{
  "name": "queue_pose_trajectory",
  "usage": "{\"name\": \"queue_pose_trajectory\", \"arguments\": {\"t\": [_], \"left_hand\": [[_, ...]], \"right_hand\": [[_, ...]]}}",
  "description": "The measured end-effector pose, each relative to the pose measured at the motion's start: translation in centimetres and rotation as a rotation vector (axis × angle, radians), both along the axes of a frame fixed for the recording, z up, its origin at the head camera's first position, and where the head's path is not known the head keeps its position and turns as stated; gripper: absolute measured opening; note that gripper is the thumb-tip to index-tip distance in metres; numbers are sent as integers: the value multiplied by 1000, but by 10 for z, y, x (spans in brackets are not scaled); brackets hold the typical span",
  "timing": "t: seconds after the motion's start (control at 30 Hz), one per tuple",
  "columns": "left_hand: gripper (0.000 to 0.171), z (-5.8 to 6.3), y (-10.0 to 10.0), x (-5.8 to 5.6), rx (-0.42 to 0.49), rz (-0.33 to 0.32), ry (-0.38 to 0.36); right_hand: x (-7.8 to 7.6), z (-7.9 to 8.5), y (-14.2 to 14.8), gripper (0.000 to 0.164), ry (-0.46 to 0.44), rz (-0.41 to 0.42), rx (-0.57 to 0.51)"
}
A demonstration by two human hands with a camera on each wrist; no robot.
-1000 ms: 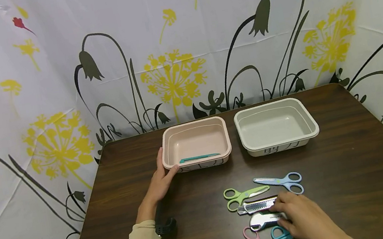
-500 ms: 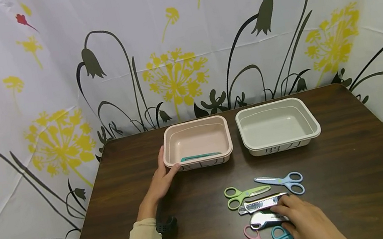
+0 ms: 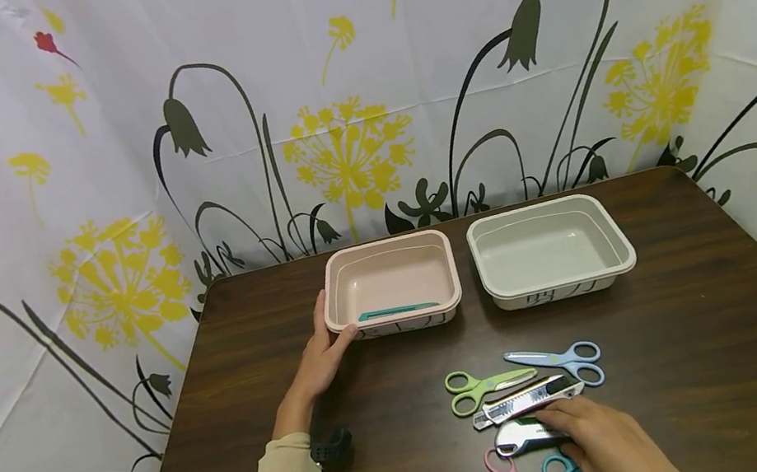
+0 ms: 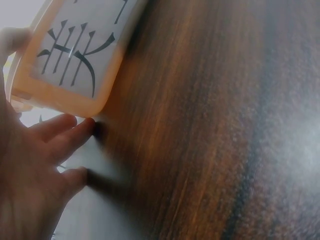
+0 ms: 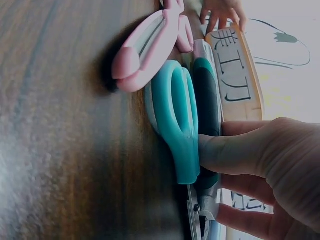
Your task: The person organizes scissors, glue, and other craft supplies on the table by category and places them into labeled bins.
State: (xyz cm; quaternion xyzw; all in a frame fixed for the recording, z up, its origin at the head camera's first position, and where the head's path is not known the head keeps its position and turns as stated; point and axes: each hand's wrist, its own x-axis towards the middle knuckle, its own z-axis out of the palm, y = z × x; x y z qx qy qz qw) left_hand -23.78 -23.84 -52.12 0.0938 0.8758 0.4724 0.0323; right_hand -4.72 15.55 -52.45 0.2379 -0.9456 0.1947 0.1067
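Lifted at one end, upper box cutter (image 3: 522, 401) seemingly pinched by right hand (image 3: 601, 441); scissors (image 3: 482, 386) crowd it.

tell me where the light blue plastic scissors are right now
In the head view, the light blue plastic scissors lie on the dark wooden table, right of the green scissors and just beyond the silver utility knife.

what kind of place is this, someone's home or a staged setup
Probably a staged recording or sorting setup, not a lived-in room. A flower-print sheet hangs as a backdrop round a dark wood table, two labelled trays stand side by side, and scissors and utility knives are laid out.
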Motion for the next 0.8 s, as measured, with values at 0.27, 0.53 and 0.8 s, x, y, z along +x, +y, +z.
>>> {"name": "queue_pose_trajectory", "arguments": {"t": [0.27, 0.53, 0.8], "left_hand": [[85, -1, 1, 0, 5, -3, 0], [85, 0, 1, 1, 13, -8, 5], [85, 0, 2, 2, 10, -11, 16]], "right_hand": [[0, 1, 4, 45, -4, 14, 17], [0, 9, 10, 47, -14, 22, 32], [-5, 23, 11, 44, -29, 52, 49]]}}
